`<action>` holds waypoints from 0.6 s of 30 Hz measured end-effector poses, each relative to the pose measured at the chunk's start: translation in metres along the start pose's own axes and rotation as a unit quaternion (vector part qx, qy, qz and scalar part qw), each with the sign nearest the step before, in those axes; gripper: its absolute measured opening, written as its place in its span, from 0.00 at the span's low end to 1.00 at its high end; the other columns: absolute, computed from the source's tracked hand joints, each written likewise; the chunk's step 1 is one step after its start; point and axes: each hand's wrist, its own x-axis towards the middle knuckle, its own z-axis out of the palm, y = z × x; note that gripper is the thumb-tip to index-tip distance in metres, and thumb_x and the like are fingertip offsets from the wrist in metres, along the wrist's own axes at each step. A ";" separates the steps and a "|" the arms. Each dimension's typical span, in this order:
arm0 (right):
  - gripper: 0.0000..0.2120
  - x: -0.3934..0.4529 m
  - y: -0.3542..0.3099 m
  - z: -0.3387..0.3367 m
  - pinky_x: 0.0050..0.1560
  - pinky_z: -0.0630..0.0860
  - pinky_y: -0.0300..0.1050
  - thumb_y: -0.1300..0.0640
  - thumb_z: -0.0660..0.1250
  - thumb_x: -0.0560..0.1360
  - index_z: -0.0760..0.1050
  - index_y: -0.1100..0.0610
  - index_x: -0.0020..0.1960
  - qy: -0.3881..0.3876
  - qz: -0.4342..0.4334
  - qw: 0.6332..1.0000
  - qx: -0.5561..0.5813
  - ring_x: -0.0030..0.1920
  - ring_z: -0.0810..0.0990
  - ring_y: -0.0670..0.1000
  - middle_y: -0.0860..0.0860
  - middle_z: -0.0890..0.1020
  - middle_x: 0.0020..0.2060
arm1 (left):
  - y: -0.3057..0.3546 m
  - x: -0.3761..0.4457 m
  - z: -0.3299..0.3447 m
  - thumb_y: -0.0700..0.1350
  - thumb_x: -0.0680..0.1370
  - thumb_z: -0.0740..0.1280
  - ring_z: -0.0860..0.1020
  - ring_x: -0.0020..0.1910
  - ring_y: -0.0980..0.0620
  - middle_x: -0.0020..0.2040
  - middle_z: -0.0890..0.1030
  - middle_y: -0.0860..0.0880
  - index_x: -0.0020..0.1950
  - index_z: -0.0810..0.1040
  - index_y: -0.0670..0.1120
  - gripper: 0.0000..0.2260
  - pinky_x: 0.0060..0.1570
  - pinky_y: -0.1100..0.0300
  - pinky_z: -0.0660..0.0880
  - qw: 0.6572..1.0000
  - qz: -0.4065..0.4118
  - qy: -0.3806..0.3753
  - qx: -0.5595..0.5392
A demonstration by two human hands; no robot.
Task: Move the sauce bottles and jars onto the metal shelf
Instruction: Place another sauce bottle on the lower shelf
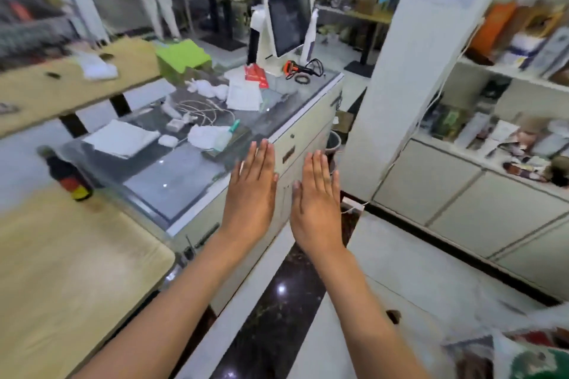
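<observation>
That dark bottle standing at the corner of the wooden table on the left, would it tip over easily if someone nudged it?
Probably yes. The dark bottle is tall and narrow and stands upright near the wooden table edge, so a push high up could topple it. It looks dark throughout, so it may be full and fairly heavy. The picture is too blurred to tell glass from plastic. Both the left hand and right hand are empty.
</observation>
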 end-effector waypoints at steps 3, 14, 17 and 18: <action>0.25 0.021 -0.069 0.055 0.78 0.35 0.47 0.53 0.46 0.85 0.45 0.57 0.80 -0.048 -0.031 0.998 0.038 0.79 0.39 0.45 0.51 0.47 0.80 | -0.087 0.003 -0.028 0.47 0.85 0.47 0.40 0.77 0.54 0.80 0.46 0.49 0.79 0.45 0.45 0.24 0.77 0.50 0.46 0.998 -0.059 0.028 -0.012; 0.25 0.082 -0.273 0.242 0.79 0.43 0.47 0.54 0.49 0.85 0.49 0.58 0.80 -0.208 -0.152 0.962 0.092 0.79 0.46 0.47 0.52 0.51 0.80 | -0.365 -0.031 -0.098 0.47 0.85 0.49 0.46 0.78 0.53 0.79 0.52 0.49 0.79 0.51 0.45 0.23 0.76 0.52 0.50 0.964 -0.248 0.099 -0.007; 0.25 0.097 -0.313 0.282 0.78 0.43 0.43 0.53 0.48 0.85 0.50 0.57 0.80 -0.254 -0.163 0.947 0.111 0.79 0.47 0.46 0.51 0.52 0.80 | -0.414 -0.044 -0.108 0.47 0.85 0.49 0.47 0.78 0.52 0.79 0.55 0.49 0.79 0.54 0.45 0.22 0.76 0.52 0.50 0.950 -0.297 0.096 -0.004; 0.25 0.103 -0.320 0.293 0.78 0.44 0.43 0.53 0.49 0.85 0.50 0.57 0.80 -0.268 -0.163 0.942 0.121 0.79 0.47 0.46 0.51 0.52 0.80 | -0.424 -0.047 -0.109 0.47 0.84 0.48 0.47 0.79 0.51 0.79 0.57 0.49 0.78 0.56 0.45 0.22 0.76 0.51 0.50 0.947 -0.308 0.093 -0.003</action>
